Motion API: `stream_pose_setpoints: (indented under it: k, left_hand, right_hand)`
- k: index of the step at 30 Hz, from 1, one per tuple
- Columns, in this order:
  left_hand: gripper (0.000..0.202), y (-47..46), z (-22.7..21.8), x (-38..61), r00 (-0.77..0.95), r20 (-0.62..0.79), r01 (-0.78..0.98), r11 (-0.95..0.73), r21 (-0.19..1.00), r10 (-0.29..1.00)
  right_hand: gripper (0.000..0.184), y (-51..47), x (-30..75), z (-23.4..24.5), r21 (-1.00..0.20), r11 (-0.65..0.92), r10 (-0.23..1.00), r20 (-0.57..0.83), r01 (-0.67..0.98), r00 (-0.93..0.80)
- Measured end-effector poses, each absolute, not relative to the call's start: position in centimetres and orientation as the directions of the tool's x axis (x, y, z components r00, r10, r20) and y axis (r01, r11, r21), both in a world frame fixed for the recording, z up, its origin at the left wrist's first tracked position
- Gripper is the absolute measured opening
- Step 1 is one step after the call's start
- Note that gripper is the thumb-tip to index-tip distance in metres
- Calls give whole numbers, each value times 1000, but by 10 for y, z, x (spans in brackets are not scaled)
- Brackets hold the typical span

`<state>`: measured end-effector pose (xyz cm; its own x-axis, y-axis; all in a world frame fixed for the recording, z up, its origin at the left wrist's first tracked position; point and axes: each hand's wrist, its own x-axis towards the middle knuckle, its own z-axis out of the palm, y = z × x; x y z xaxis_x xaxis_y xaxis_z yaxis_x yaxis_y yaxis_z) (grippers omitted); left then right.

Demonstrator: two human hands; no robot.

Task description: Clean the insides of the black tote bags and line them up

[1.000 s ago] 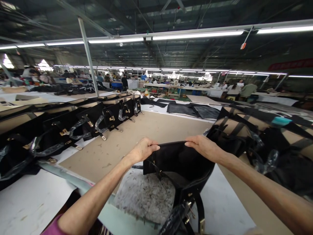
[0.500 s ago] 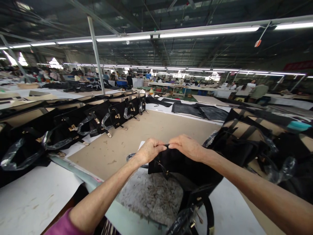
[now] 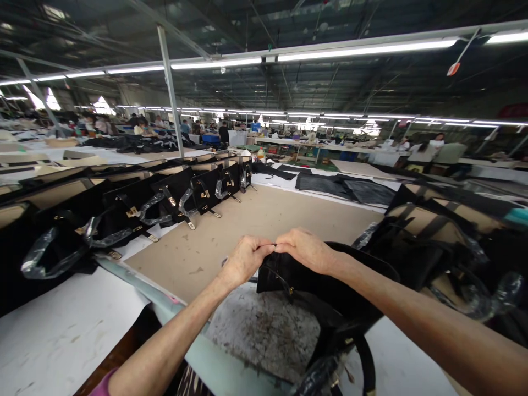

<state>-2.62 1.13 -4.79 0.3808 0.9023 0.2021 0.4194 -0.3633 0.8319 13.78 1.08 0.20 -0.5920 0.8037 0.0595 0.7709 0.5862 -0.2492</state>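
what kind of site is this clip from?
Most likely a handbag factory floor. Rows of black bags with plastic-wrapped handles line a long worktable, more workers sit at tables in the background, and both hands, left hand and right hand, pinch a black bag.

Left hand and right hand meet knuckle to knuckle, fingers curled and pinched shut on black bag rim; forearms extended, converging.

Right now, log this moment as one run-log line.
left hand: pinching black bag rim | right hand: pinching same rim, hands touching | bag: on worktable
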Motion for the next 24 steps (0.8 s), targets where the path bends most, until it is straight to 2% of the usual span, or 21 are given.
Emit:
stream_pose_setpoints:
  k: [4,8,16,19,22,24]
  left_hand:
    - [34,11,-46,-23,362,163,418,-316,851,918]
    - [34,10,-45,-23,344,139,422,-285,861,929]
    - [35,6,-42,-24,383,171,425,-338,840,908]
    - [35,5,-42,-24,383,168,437,-338,833,908]
    - [36,4,-43,-23,382,164,442,-336,832,909]
    - [35,3,-44,-23,369,178,451,-343,824,912]
  right_hand:
    - [33,14,154,3,-212,566,820,50,797,-570]
    - [33,11,202,7,-161,482,873,10,861,-487]
    - [31,-22,276,2,-276,175,981,-28,945,-190]
    - [33,-33,285,2,-364,-27,988,-150,931,-30]
    - [35,-43,291,2,-406,-238,940,-324,883,104]
    - [38,-49,296,-2,-414,-300,914,-383,860,134]
